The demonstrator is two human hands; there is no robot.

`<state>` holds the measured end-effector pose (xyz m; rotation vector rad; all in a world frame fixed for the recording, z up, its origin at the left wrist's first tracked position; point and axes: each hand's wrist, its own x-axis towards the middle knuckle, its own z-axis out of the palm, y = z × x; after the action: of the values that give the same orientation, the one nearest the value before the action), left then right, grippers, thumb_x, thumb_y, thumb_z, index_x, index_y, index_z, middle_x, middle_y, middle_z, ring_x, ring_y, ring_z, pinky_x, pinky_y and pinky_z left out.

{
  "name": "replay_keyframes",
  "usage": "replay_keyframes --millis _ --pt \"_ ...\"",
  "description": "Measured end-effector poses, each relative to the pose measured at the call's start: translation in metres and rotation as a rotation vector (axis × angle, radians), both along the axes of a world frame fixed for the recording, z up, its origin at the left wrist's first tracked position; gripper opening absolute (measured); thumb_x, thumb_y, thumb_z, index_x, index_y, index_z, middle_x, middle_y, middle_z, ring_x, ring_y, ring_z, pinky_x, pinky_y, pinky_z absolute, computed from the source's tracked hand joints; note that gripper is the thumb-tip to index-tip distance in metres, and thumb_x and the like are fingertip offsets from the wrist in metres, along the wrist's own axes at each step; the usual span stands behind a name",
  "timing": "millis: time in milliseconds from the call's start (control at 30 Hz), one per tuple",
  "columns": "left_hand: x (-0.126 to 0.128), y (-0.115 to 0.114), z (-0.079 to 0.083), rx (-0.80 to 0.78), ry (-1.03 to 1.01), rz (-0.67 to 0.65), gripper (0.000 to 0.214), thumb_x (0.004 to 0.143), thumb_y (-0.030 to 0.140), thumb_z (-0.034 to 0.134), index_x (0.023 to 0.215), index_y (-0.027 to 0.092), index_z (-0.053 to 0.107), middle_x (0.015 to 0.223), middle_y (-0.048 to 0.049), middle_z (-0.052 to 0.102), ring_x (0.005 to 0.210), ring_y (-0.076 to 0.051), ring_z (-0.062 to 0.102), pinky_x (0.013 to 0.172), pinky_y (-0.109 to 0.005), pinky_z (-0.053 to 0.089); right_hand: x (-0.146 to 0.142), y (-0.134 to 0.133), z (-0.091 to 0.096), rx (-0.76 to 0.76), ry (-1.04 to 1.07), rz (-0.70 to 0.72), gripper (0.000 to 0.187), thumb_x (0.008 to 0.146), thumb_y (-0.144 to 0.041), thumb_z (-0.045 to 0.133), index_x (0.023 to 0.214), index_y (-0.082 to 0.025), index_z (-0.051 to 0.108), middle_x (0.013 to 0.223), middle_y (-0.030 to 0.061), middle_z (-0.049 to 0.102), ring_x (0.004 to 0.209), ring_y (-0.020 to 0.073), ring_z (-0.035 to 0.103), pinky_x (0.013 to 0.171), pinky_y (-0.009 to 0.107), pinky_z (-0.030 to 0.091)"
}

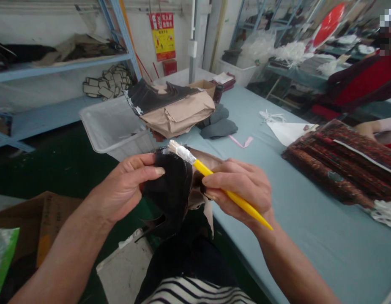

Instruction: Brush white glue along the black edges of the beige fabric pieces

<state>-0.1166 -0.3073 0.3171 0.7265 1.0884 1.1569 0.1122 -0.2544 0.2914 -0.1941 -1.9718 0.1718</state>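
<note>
My left hand (pixel 127 183) pinches the edge of a black leather-like piece (pixel 166 185) with a beige lining (pixel 203 158), held over my lap beside the table. My right hand (pixel 241 188) grips a yellow-handled brush (pixel 242 202), and its fingers also meet the lining side of the piece. The brush's bristles (pixel 176 147), coated in something white, lie at the top edge of the black piece. White smears show along that edge. Beyond my hands, a stack of similar black and beige pieces (pixel 173 101) rests at the table's near-left corner.
A white plastic bin (pixel 116 122) stands left of the blue-covered table (pixel 303 228). Grey pads (pixel 219 126) lie behind the stack. At right are patterned dark red pieces (pixel 347 160), with another person's hand (pixel 368 128) beside them. A cardboard box (pixel 52 219) sits at lower left.
</note>
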Motion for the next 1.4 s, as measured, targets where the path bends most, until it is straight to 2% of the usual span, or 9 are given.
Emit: replay_keyframes --millis 133,300,467,633,833,1033,1167,1300,1400 --pt "0.001 -0.002 0.009 0.011 0.026 0.003 0.024 0.064 0.016 0.090 0.088 0.016 0.088 0.082 -0.0053 0.086 0.066 -0.017 0.078 0.067 -0.020 0.063 0.005 -0.005 0.013 0.129 -0.061 0.017 0.014 0.107 -0.030 0.061 0.103 -0.019 0.068 0.073 0.0014 0.068 0.058 0.0140 0.057 0.054 0.029 0.043" --pt "0.008 -0.003 0.012 0.044 0.015 -0.041 0.023 0.066 0.017 0.089 0.089 0.016 0.088 0.081 -0.0032 0.085 0.066 -0.017 0.078 0.071 -0.020 0.064 0.006 0.001 0.022 0.113 -0.158 -0.013 0.008 0.105 -0.026 0.064 0.104 -0.019 0.067 0.079 0.0017 0.069 0.062 0.0136 0.057 0.057 0.028 0.043" --pt "0.012 0.003 0.007 0.041 0.042 0.004 0.024 0.059 0.015 0.091 0.082 0.018 0.087 0.079 -0.0035 0.085 0.066 -0.017 0.077 0.066 -0.019 0.063 0.011 0.003 0.028 0.144 -0.225 0.006 0.010 0.102 -0.027 0.069 0.108 -0.018 0.068 0.078 0.0010 0.068 0.064 0.0149 0.060 0.060 0.030 0.045" --pt "0.014 0.010 0.004 0.028 0.029 -0.047 0.022 0.063 0.017 0.091 0.085 0.018 0.088 0.079 -0.0060 0.085 0.067 -0.020 0.078 0.065 -0.024 0.064 0.013 0.010 0.025 0.179 -0.253 -0.083 0.008 0.103 -0.025 0.069 0.106 -0.017 0.068 0.080 0.0008 0.069 0.063 0.0134 0.056 0.058 0.030 0.040" --pt "0.018 0.017 0.002 0.043 0.042 -0.014 0.023 0.063 0.015 0.091 0.085 0.019 0.088 0.082 -0.0053 0.086 0.068 -0.019 0.079 0.067 -0.021 0.064 0.015 0.013 0.019 0.172 -0.267 -0.078 0.011 0.102 -0.028 0.071 0.107 -0.018 0.069 0.080 0.0001 0.067 0.064 0.0140 0.056 0.060 0.029 0.042" --pt "0.015 0.022 -0.005 0.002 0.049 -0.027 0.029 0.067 0.022 0.093 0.096 0.019 0.089 0.097 -0.0113 0.087 0.079 -0.030 0.083 0.073 -0.034 0.069 0.025 0.023 0.009 0.136 -0.207 -0.133 0.007 0.103 -0.026 0.068 0.106 -0.019 0.066 0.081 0.0009 0.070 0.062 0.0137 0.055 0.058 0.029 0.039" --pt "0.016 0.027 -0.005 -0.010 0.033 -0.005 0.027 0.064 0.019 0.094 0.090 0.018 0.089 0.089 -0.0093 0.087 0.070 -0.024 0.081 0.067 -0.027 0.068 0.027 0.020 0.011 0.120 -0.221 -0.115 0.008 0.105 -0.027 0.065 0.108 -0.019 0.064 0.080 0.0013 0.071 0.062 0.0131 0.053 0.059 0.028 0.041" --pt "0.017 0.031 -0.004 0.002 0.016 -0.003 0.027 0.063 0.015 0.094 0.090 0.018 0.089 0.086 -0.0056 0.087 0.070 -0.018 0.080 0.069 -0.018 0.065 0.021 0.018 0.012 0.099 -0.262 -0.076 0.011 0.106 -0.029 0.065 0.110 -0.018 0.065 0.081 0.0018 0.072 0.064 0.0134 0.057 0.061 0.028 0.042" --pt "0.015 0.034 -0.007 0.008 0.014 0.003 0.027 0.064 0.017 0.095 0.090 0.019 0.089 0.088 -0.0056 0.087 0.069 -0.018 0.079 0.069 -0.018 0.065 0.017 0.024 0.008 0.100 -0.230 -0.094 0.008 0.106 -0.026 0.065 0.106 -0.018 0.065 0.078 0.0013 0.071 0.063 0.0132 0.056 0.061 0.028 0.041"
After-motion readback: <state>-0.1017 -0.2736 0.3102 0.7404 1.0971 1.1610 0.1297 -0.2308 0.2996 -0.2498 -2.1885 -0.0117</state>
